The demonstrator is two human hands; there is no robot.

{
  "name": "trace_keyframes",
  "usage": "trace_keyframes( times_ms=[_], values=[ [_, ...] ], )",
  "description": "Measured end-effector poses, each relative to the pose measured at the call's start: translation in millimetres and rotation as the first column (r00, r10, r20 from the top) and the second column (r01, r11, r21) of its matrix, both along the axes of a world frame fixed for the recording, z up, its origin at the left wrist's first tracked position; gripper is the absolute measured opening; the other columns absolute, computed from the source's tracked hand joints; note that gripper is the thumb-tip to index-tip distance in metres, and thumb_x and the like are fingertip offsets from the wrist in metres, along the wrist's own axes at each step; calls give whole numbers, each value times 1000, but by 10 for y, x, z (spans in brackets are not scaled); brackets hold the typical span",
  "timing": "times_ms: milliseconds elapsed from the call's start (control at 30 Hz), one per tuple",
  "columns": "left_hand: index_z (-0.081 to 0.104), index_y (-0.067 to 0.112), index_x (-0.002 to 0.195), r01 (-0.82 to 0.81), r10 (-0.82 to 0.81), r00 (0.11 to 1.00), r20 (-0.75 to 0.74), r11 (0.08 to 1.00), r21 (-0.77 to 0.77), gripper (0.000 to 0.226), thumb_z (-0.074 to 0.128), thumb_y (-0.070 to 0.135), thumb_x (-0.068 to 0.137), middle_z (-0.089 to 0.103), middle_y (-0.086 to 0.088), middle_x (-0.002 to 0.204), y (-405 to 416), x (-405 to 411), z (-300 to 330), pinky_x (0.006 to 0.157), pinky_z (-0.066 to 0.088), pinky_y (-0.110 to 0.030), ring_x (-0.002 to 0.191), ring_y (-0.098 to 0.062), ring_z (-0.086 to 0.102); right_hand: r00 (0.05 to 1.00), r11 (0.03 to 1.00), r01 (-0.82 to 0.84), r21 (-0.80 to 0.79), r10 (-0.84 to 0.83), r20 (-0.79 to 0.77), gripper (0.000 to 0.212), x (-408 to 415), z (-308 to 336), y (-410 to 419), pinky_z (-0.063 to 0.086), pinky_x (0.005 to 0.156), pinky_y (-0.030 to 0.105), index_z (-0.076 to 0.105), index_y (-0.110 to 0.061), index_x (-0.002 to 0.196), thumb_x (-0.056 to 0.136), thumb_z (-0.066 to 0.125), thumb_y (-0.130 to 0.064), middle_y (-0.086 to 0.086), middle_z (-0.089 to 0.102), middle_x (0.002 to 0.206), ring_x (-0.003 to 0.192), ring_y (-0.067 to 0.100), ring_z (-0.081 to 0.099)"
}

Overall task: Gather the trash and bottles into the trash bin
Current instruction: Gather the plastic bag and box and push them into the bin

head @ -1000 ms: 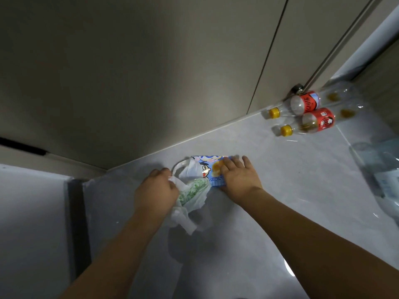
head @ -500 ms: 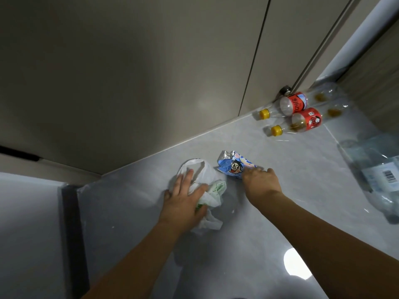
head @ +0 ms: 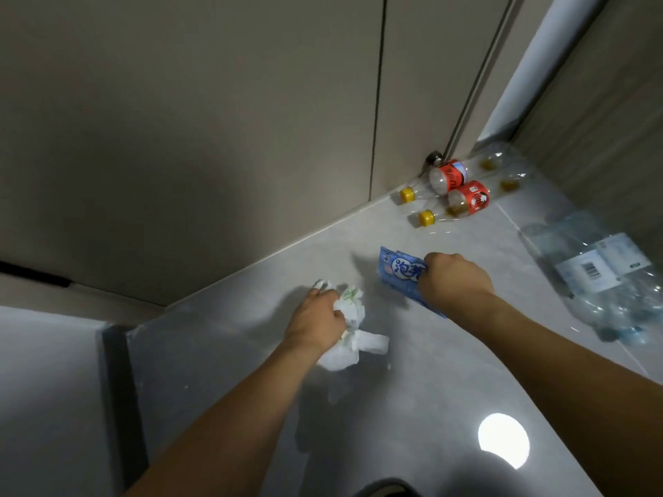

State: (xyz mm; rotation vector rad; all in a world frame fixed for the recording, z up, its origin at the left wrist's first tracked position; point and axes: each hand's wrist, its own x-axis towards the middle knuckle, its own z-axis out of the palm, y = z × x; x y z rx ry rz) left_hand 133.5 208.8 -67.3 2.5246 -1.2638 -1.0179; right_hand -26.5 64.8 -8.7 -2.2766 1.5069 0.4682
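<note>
Both arms reach forward: left hand (head: 315, 319) clenches a white bag (head: 353, 337), right hand (head: 454, 281) grips a blue wrapper (head: 400, 272).

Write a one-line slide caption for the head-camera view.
Left hand clutches a white plastic bag, right hand a blue wrapper; bottles lie nearby.

Blue wrapper (head: 401, 272), white bag (head: 353, 328), red-labelled yellow-capped bottles (head: 462, 202), grey floor (head: 394, 407).

Both hands, left (head: 317, 319) and right (head: 454, 281), fisted, arms outstretched
</note>
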Motion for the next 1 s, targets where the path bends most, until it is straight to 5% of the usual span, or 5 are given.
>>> trace_keyframes(
  times_ms=[200,333,533,767,1000],
  values=[
    [54,17,83,67,-69,997,-32,996,-60,7,47,16,82,60,-9,98,-488,-360,666,66,41,-28,86,-29,59,981,978,193,-82,-189,51,28,-549,597,-157,42,74,33,59,-11,108,87,45,-23,14,62,112,93,31,58],
    [43,16,69,147,-159,985,-61,976,-161,23,40,27,89,58,-9,84,-799,-823,1284,59,37,-32,75,-28,55,957,956,286,-59,-283,63,31,-1135,1041,-256,42,81,35,60,-9,109,91,42,-25,18,60,119,108,35,58],
    [50,7,75,369,-393,918,-51,894,-255,48,27,42,98,60,-11,78,-1183,-1817,2067,66,41,-34,76,-26,56,907,912,410,-9,-407,109,45,-2240,1717,-238,41,77,34,59,-10,96,94,35,-47,17,61,108,87,31,51],
    [53,9,81,588,-600,797,65,748,-308,29,42,34,91,60,-7,80,-1431,-3231,2791,60,37,-30,79,-28,57,865,871,490,33,-491,101,71,-3713,2356,-205,51,76,31,68,-8,95,75,53,-75,13,67,96,88,29,63],
    [43,27,97,702,-762,644,65,555,-446,15,36,18,89,61,-7,78,-1468,-4430,3147,61,45,-36,65,-23,55,738,753,657,-41,-631,237,47,-5136,2893,-44,34,49,26,53,-14,60,89,59,-51,1,49,59,59,19,48]
  ],
)
